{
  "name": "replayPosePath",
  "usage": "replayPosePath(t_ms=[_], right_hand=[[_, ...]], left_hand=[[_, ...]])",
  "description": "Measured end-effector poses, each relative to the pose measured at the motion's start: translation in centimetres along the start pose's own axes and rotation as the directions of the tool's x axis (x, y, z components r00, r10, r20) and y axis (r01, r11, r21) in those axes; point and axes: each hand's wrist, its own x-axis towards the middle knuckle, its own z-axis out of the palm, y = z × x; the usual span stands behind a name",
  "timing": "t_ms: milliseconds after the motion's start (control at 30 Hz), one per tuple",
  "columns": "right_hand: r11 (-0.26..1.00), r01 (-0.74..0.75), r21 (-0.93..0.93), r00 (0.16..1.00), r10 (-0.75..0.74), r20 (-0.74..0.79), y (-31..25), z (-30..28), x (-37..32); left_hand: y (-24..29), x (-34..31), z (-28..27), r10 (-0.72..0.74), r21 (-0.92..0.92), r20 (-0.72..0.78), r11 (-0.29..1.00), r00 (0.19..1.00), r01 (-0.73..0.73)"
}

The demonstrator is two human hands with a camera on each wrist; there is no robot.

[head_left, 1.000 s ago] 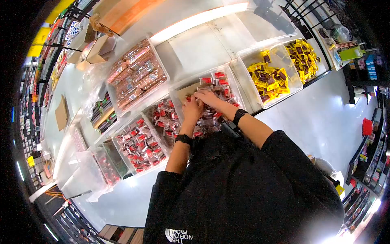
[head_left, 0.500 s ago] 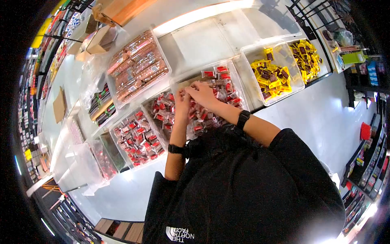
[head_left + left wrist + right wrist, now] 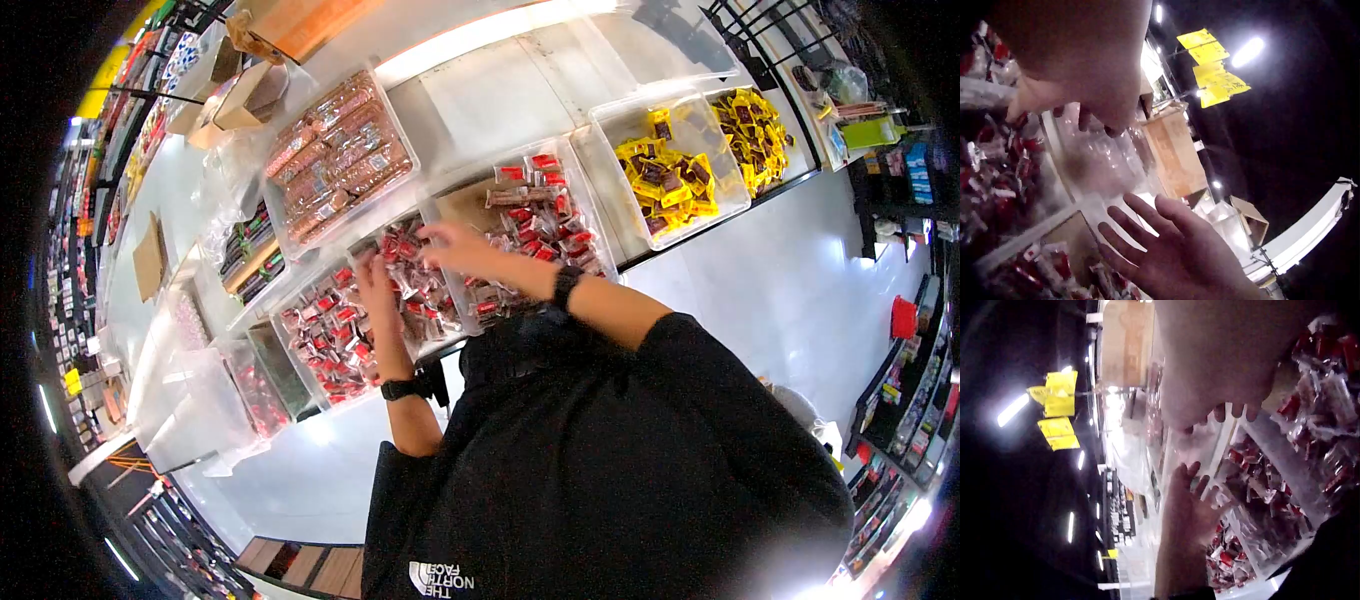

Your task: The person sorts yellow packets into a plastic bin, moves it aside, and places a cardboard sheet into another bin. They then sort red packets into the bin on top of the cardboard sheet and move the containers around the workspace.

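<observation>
My left hand [image 3: 376, 288] hovers over the border of two bins of small red-and-clear wrapped packets [image 3: 330, 345]. In the right wrist view that hand [image 3: 1188, 515] has its fingers apart with nothing between them. My right hand [image 3: 462, 250] is over the edge between the middle bin and the right bin, which holds more red-and-clear packets [image 3: 575, 242] and a bare cardboard-coloured patch [image 3: 468, 208]. The left wrist view shows the right hand [image 3: 1179, 250] with fingers spread and empty. The two hands are apart.
A bin of long brown packets [image 3: 345, 165] stands behind on the left. Yellow-wrapped pieces [image 3: 672, 185] fill two bins on the right. An orange-brown carton [image 3: 310, 25] and opened boxes [image 3: 250, 100] lie at the far left. Plastic sheeting [image 3: 225, 185] lies beside them.
Both hands have moved left from the right bin of red-and-clear packets, where they were close together. They have separated, and more of that bin's packets now show.
</observation>
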Motion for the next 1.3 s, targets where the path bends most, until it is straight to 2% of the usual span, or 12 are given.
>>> replayPosePath(t_ms=[33, 100, 167, 267, 467, 633, 767, 933, 1000, 1100, 1200, 1300], right_hand=[[0.990, -0.107, 0.094, 0.990, 0.115, -0.085, 0.3, -2.1, -0.3], [0.995, 0.014, -0.104, 0.948, -0.046, -0.316, 2.8, -6.2, -0.8], [0.906, -0.295, 0.305, 0.901, 0.370, -0.226, 1.9, -8.3, -3.2], [0.883, -0.461, 0.087, 0.885, 0.465, -0.018, 3.6, -9.7, -4.7], [0.784, -0.595, 0.175, 0.801, 0.598, 0.044, 2.6, -5.9, -5.6], [0.834, -0.551, 0.028, 0.794, 0.534, -0.291, 6.1, -2.7, -3.3], [0.868, -0.488, -0.093, 0.836, 0.434, -0.337, 5.5, -1.2, -3.9], [0.900, -0.435, 0.022, 0.840, 0.414, -0.349, 5.7, 0.0, -2.0], [0.940, -0.297, 0.171, 0.928, 0.326, -0.182, 10.1, 0.5, -0.1], [0.965, -0.214, 0.152, 0.953, 0.240, -0.183, 8.5, 0.6, -0.3], [0.910, -0.391, 0.137, 0.850, 0.414, -0.324, 7.5, 0.6, -0.4], [0.907, -0.344, 0.242, 0.869, 0.405, -0.285, 8.9, 0.5, -0.1]], left_hand=[[-1.9, 0.7, 0.5, 0.146, 0.051, 0.146, 0.987, 0.978, -0.155], [0.1, -1.2, 3.2, 0.143, 0.046, 0.329, 0.985, 0.934, -0.167], [0.9, -2.0, 5.8, 0.198, 0.130, 0.487, 0.947, 0.851, -0.295], [-0.5, -1.4, 8.7, 0.209, 0.412, 0.650, 0.711, 0.730, -0.570], [-2.3, -1.1, 11.8, 0.098, 0.653, 0.663, 0.410, 0.743, -0.637], [-3.1, -0.2, 11.5, -0.117, 0.697, 0.623, 0.533, 0.773, -0.481], [-3.9, 1.1, 11.6, -0.366, 0.740, 0.593, 0.599, 0.717, -0.306], [-9.8, 4.7, 11.3, -0.363, 0.513, 0.768, 0.842, 0.527, -0.168], [-9.6, 4.2, 10.9, -0.313, 0.407, 0.812, 0.909, 0.493, -0.094], [-5.5, 1.2, 10.2, -0.244, 0.351, 0.804, 0.931, 0.543, -0.100], [-5.8, 0.5, 10.2, -0.215, 0.451, 0.828, 0.805, 0.519, -0.386], [-5.5, 1.6, 11.2, -0.170, 0.481, 0.858, 0.595, 0.485, -0.643]])
